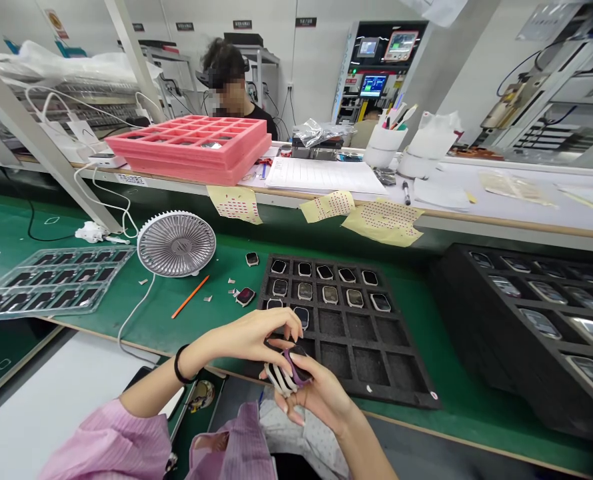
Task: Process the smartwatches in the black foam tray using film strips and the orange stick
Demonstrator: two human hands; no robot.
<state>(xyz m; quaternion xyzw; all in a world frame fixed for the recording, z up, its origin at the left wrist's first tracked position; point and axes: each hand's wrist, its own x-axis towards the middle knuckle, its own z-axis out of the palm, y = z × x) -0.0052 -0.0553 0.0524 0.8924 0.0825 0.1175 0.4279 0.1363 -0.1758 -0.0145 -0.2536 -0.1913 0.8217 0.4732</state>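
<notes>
Both hands meet in front of the near edge of a black foam tray [329, 320]. My right hand [321, 393] is closed round a small bundle [282, 379] with white and black bands and a purple strip; its exact kind is unclear. Thumb and fingers of my left hand [261, 333] close on its top from the left. What lies between the fingertips is partly hidden. In the tray's back rows sit several smartwatch bodies [346, 275] with dark screens; front pockets hold nothing visible. Two more watch bodies lie on the green mat, one being the dark-faced watch [245, 297].
A white fan [177, 244] and an orange stick [190, 297] lie left, beside a clear tray of dark parts [59, 277]. Stacked black foam trays [506, 333] rise at right. Pink foam trays [191, 150] stand on the shelf. A person [231, 87] sits beyond.
</notes>
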